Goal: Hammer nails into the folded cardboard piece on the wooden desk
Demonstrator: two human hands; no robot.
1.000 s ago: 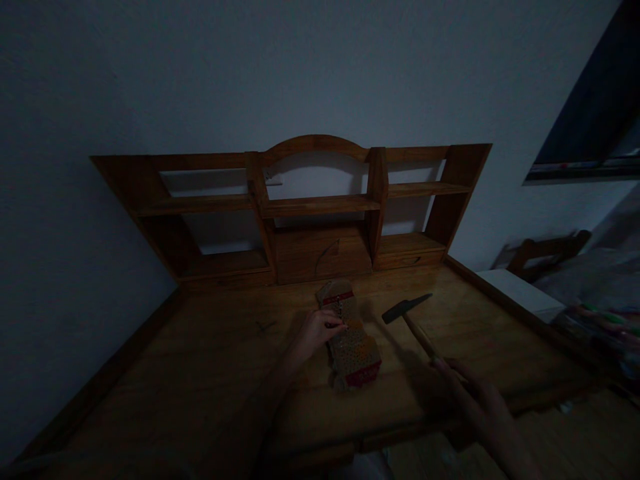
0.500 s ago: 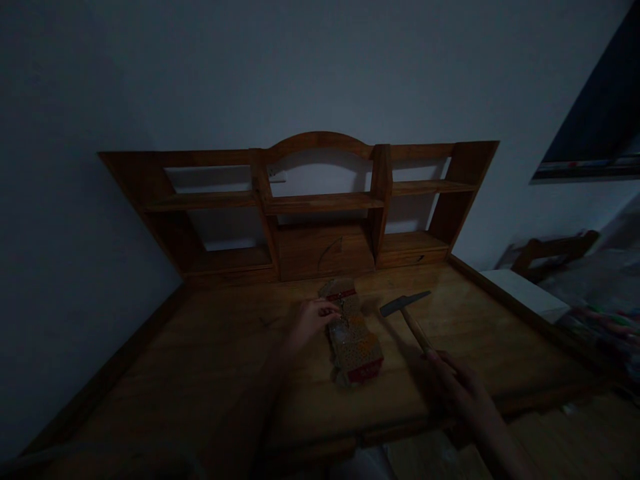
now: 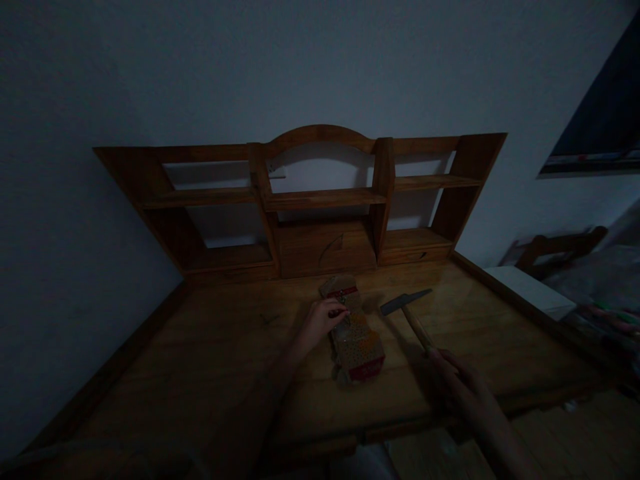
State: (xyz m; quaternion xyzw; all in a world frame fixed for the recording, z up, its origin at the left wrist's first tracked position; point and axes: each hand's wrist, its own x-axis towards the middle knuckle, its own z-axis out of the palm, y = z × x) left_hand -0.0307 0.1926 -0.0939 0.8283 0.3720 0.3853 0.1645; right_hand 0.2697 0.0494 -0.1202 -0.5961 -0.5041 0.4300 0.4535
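A hammer (image 3: 419,328) with a dark metal head and a wooden handle is gripped near the handle's end by my right hand (image 3: 457,379). Its head hangs just right of a flattened piece of cardboard (image 3: 361,347) with orange print and red bands, which lies on the wooden desk (image 3: 220,353). Over the cardboard's upper left part is my left hand (image 3: 324,318), thumb and fingertips pinched together. Whatever those fingertips hold is too small and dark to make out. Small dark bits (image 3: 341,296) show on the cardboard just beyond the fingers.
A wooden shelf unit (image 3: 325,199) rises along the desk's back edge against the wall. To the right, beyond the raised desk edge, are a white surface (image 3: 530,291), a wooden chair back (image 3: 560,248) and a dim pile of things. A window (image 3: 595,107) is at upper right.
My left hand has shifted slightly right over the cardboard, fingers still pinched. The hammer in my right hand has barely moved. The view has shifted slightly.
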